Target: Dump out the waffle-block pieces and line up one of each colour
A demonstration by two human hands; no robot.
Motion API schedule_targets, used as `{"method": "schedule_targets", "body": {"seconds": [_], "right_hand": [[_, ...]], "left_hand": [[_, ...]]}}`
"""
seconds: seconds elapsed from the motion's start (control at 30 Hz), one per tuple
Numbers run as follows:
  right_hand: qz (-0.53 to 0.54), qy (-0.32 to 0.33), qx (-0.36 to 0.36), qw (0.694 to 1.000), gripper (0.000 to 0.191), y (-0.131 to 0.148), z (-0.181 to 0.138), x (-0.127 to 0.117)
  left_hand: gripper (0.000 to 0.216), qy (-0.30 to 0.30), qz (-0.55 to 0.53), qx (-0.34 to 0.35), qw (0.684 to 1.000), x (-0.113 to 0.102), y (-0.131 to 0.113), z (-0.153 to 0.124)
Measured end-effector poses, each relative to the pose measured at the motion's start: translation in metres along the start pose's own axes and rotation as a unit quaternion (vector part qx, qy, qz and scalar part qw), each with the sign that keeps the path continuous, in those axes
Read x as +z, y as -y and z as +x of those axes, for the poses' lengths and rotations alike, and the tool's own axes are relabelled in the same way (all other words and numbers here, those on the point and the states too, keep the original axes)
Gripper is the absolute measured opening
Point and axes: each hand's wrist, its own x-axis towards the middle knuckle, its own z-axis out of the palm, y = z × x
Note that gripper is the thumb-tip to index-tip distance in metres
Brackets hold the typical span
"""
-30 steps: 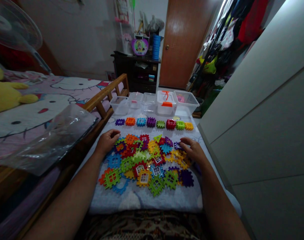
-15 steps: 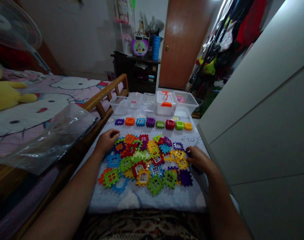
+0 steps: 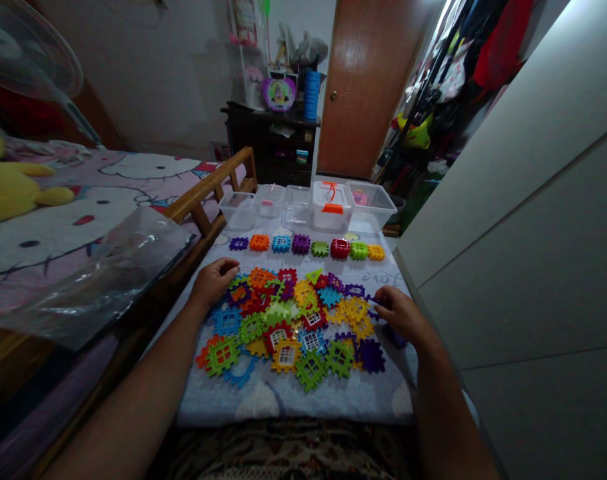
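Note:
A heap of colourful plastic interlocking tiles, among them a yellow tile (image 3: 286,355) and a green tile (image 3: 310,371), lies spread on the cloth-covered table. My left hand (image 3: 214,283) rests at the heap's left edge, fingers loosely curved and apart, with nothing visible in them. At the right edge, my right hand (image 3: 399,313) pinches a dark purple tile (image 3: 374,305), mostly hidden by the fingers and beside yellow tiles (image 3: 356,309). Another purple piece (image 3: 394,336) lies partly under that hand. A solid purple tile (image 3: 371,355) sits nearer to me.
Behind the heap runs a row of sorted tiles, including a red stack (image 3: 340,249) and an orange stack (image 3: 259,243). Clear plastic boxes (image 3: 239,212) and a lidded box with orange clips (image 3: 332,223) stand farther back. A wooden bed rail (image 3: 203,193) borders the left, a cabinet (image 3: 533,267) the right.
My right hand has shifted slightly up at the heap's right edge, and the purple tile at its fingertips shows more. The purple frame tile near it has tilted. My left hand stays put.

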Motion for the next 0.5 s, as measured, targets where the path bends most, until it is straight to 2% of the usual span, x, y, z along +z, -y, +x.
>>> {"method": "schedule_targets", "body": {"seconds": [0.1, 0.2, 0.3, 0.37, 0.5], "right_hand": [[-0.001, -0.021, 0.007, 1.0, 0.009, 0.003, 0.002, -0.008], [-0.039, -0.101, -0.002, 0.994, 0.011, 0.006, 0.009, -0.009], [-0.085, -0.163, -0.025, 0.983, 0.015, 0.008, 0.017, 0.001], [-0.089, -0.16, -0.041, 0.982, 0.017, 0.011, 0.02, 0.012], [-0.023, -0.062, -0.065, 0.996, 0.02, 0.015, 0.02, 0.026]], "left_hand": [[0.041, -0.001, 0.0, -0.002, 1.0, 0.0, -0.002, 0.0], [0.041, -0.004, 0.003, -0.005, 1.0, 0.0, -0.004, -0.001], [0.041, -0.008, 0.008, -0.004, 1.0, -0.001, -0.004, -0.001], [0.041, -0.007, 0.009, -0.003, 1.0, -0.001, -0.004, -0.001], [0.041, -0.002, 0.012, -0.003, 1.0, -0.001, -0.003, -0.001]]}}
